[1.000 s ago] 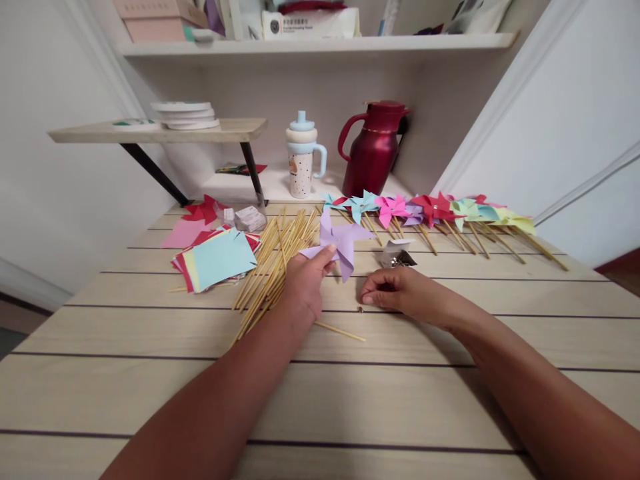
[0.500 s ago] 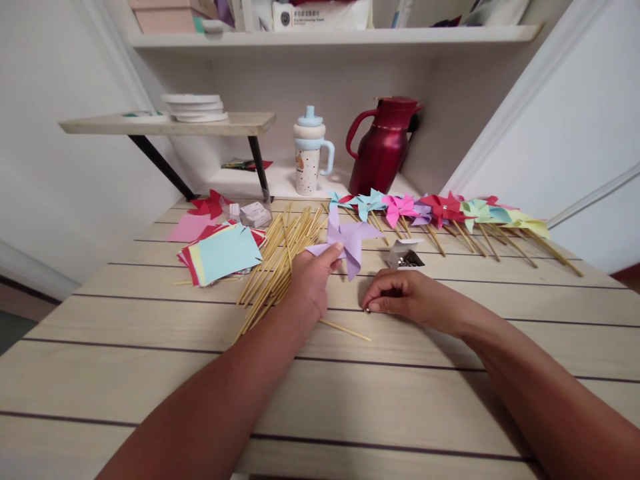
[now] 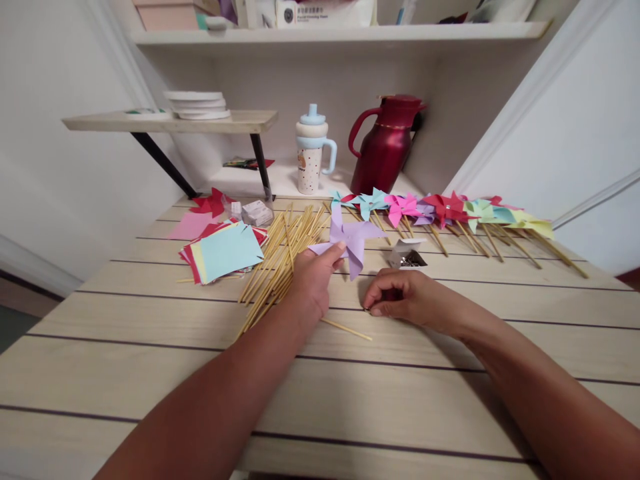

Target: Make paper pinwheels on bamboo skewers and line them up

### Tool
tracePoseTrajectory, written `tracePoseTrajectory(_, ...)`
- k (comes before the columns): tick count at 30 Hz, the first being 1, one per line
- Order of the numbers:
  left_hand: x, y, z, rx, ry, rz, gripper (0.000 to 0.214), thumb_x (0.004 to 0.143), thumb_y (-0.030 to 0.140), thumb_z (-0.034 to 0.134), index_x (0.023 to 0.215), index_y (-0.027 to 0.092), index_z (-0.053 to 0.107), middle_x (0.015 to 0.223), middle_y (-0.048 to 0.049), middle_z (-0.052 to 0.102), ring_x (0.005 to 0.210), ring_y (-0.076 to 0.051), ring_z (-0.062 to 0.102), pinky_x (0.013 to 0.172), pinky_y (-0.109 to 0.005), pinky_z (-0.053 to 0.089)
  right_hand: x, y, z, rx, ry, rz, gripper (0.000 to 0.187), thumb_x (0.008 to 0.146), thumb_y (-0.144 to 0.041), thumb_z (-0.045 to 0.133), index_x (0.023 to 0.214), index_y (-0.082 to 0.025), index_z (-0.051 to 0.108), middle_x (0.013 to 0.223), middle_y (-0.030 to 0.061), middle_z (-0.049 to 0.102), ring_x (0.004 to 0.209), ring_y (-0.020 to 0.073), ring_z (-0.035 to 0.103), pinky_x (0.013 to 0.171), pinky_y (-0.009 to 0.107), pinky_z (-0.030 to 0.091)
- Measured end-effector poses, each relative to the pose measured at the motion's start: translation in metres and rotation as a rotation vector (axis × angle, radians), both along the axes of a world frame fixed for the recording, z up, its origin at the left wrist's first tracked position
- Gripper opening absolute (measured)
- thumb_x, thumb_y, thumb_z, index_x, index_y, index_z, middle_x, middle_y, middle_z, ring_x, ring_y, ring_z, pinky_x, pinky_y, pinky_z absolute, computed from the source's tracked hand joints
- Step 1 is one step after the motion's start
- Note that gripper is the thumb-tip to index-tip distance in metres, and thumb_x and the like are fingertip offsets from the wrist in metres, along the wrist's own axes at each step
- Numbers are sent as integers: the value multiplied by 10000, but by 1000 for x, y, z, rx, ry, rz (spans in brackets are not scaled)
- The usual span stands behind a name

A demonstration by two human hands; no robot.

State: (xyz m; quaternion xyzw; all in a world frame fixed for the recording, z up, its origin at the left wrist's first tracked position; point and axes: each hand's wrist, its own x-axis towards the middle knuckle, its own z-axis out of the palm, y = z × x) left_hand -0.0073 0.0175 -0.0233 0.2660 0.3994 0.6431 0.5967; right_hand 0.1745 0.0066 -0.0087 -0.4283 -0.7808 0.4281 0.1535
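Note:
My left hand (image 3: 315, 270) pinches a lilac paper pinwheel (image 3: 354, 235) near its centre, thumb on top, and holds it just above the tabletop. My right hand (image 3: 395, 293) rests low on the table to the right, thumb and fingertips closed on a tiny shiny thumbtack (image 3: 369, 311), mostly hidden by the fingers. Just beyond that hand stands an open small box (image 3: 406, 255) of metal tacks. A heap of thin wooden sticks (image 3: 280, 257) lies beside and under my left hand, and one loose stick (image 3: 347, 329) pokes out below the wrist.
Several finished pinwheels on sticks (image 3: 447, 208) line the back right. At left lie a stack of coloured paper squares (image 3: 227, 253), a red paper piece (image 3: 213, 202) and a small clear packet (image 3: 257, 212). Behind stand a tumbler (image 3: 309, 160), a red jug (image 3: 383, 150) and a small raised shelf (image 3: 250, 121).
The view has shifted very slightly. My right fingertips have closed a little further over the thumbtack, which shows less now. My left hand keeps the pinwheel in the same place.

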Motion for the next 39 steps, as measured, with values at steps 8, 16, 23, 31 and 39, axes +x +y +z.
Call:
tracePoseTrajectory(8,0,0,1,-10,-1,4,179,632,181,828,777,136,732,824,-64,734,727,-131,637,706,-259,493,-2,-2,2,63,-31,15,83,789,-275,653,801,-218,713,841,23,671,766,174,604,722,298,475)
tracePoseTrajectory(16,0,-1,2,6,-1,-11,157,645,166,811,775,128,733,805,-58,728,718,-126,630,698,-257,481,-5,-5,1,50,-21,-10,89,770,-285,681,819,-217,714,841,20,622,732,164,562,687,296,458)
tracePoseTrajectory(23,1,-1,1,-2,7,-12,185,631,182,824,783,134,729,829,-58,731,726,-130,631,716,-265,477,-7,-6,2,55,-7,-35,90,744,-294,713,787,-215,714,773,4,617,670,152,548,620,279,434)
tracePoseTrajectory(31,1,-2,3,-3,20,-16,173,645,189,815,787,138,730,830,-51,724,731,-128,619,720,-267,473,-8,-6,-2,66,31,-44,38,764,-245,685,762,-214,708,780,2,612,674,153,559,622,282,439)
tracePoseTrajectory(39,1,-2,3,-7,23,-15,186,619,210,833,755,145,724,833,-53,729,730,-131,622,724,-270,472,-7,-5,-6,99,56,-37,63,789,-217,665,746,-219,711,772,-11,625,672,140,556,629,270,430)
